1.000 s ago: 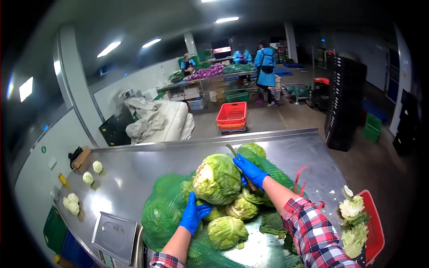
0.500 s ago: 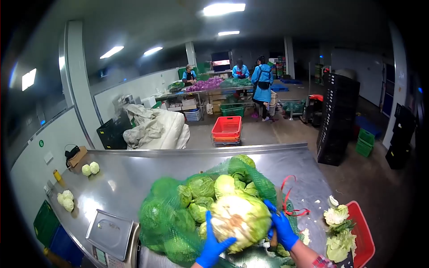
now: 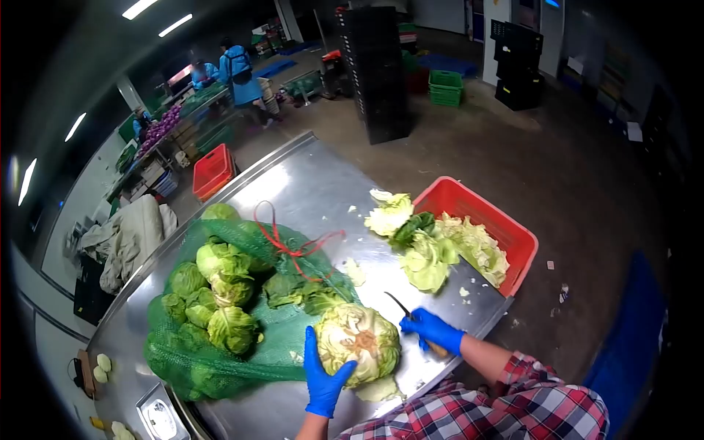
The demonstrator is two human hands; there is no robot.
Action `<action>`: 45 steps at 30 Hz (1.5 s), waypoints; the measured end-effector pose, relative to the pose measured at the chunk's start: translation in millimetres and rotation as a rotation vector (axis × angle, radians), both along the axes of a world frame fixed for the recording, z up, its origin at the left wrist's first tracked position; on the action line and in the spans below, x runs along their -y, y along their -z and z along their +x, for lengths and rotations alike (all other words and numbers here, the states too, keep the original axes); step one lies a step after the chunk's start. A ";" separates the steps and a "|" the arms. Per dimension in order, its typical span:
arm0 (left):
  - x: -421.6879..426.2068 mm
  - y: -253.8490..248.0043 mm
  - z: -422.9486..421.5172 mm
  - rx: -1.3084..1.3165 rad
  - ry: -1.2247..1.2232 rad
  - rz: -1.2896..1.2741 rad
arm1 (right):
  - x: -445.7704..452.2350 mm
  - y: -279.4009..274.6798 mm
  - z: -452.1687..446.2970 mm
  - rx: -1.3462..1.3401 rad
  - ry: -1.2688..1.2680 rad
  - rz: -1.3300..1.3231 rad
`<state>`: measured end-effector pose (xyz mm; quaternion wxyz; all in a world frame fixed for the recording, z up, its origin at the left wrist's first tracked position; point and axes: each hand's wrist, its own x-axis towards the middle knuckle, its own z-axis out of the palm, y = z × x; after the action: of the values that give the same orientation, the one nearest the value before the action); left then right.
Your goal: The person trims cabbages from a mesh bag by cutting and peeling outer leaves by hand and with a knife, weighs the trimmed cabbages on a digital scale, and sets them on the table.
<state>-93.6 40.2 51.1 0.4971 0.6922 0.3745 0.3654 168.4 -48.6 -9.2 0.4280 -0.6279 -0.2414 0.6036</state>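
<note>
A large cabbage sits at the table's near side with its browned cut stem facing me. My left hand, in a blue glove, grips its left side with thumb and fingers spread around it. To the right of the cabbage, and apart from it, my gloved right hand is closed around a knife. Its dark curved blade points up and left, and part of a wooden handle shows below the hand. Left of the cabbage, a green mesh bag lies open with several smaller cabbages in it.
Loose leaves lie at the right edge of the steel table, by a red crate holding more leaves. Red ribbon lies over the bag. A scale stands at lower left. People in blue work at a far table.
The view has swung right. The cabbage, earlier held up between both hands, is now lower on the table side. My right hand has moved away from it, with the knife now visible.
</note>
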 end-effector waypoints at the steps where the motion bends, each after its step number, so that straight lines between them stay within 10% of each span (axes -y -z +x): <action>1: 5.2 -1.3 7.4 -0.031 -0.030 0.025 | -8.8 3.1 17.4 0.034 0.041 -0.002; 5: 13.5 -3.1 25.6 -0.176 -0.016 0.175 | -77.9 32.6 68.9 0.156 0.161 0.240; 9: 23.4 -31.0 32.1 -0.567 0.205 0.464 | -142.7 3.8 67.1 -0.264 0.088 0.271; 15: 31.5 -19.7 50.2 -0.639 0.207 0.478 | -212.7 114.7 99.0 -0.414 0.244 0.166; 21: 12.4 -9.1 98.7 -0.482 0.165 0.352 | -172.0 112.9 186.9 -0.292 0.610 0.196; 27: -45.2 -2.1 113.3 -0.009 0.185 -0.240 | -56.0 12.5 133.3 0.049 0.137 0.334; 30: -72.3 13.2 97.6 -0.110 0.213 -0.098 | -14.2 58.1 85.3 0.533 0.096 0.491; 45: -77.4 5.0 104.7 0.028 0.189 -0.335 | 2.4 4.2 50.7 0.734 -0.217 0.607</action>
<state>11.1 117.6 46.1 0.6428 0.6266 0.3564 0.2591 219.1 -51.0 -13.4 0.4129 -0.6172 -0.6056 0.2860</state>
